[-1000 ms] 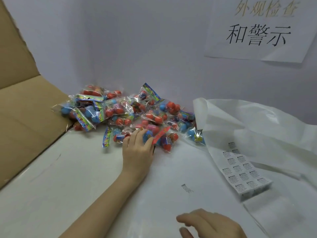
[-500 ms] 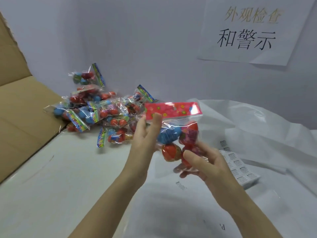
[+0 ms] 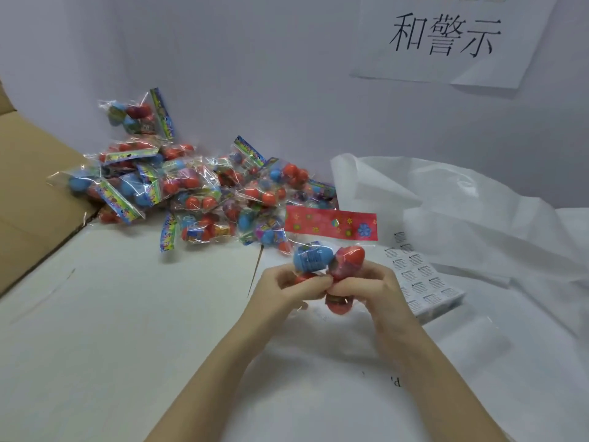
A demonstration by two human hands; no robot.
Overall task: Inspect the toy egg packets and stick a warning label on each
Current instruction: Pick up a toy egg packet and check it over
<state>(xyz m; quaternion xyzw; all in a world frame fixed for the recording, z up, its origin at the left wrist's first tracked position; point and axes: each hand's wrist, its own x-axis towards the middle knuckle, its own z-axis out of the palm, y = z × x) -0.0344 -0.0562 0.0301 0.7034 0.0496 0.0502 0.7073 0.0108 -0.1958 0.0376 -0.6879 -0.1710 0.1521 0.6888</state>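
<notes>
Both my hands hold one toy egg packet (image 3: 330, 247) upright over the white table, its red flowered header on top and blue and red eggs inside the clear bag. My left hand (image 3: 283, 290) grips the bag's lower left, fingers curled round a red egg. My right hand (image 3: 371, 287) grips the lower right, fingers round another red egg. A pile of several more egg packets (image 3: 191, 186) lies behind, against the wall. A sheet of small warning labels (image 3: 420, 275) lies flat just right of my right hand.
A brown cardboard box flap (image 3: 35, 186) slopes along the left. Crumpled white plastic sheeting (image 3: 478, 212) fills the right side behind the labels. A paper sign with black characters (image 3: 446, 36) hangs on the wall. The white table (image 3: 127, 330) spreads in front.
My left hand picked a packet from the pile and my right hand rose to join it. Both hands have since slid down to grip the eggs at the packet's bottom.
</notes>
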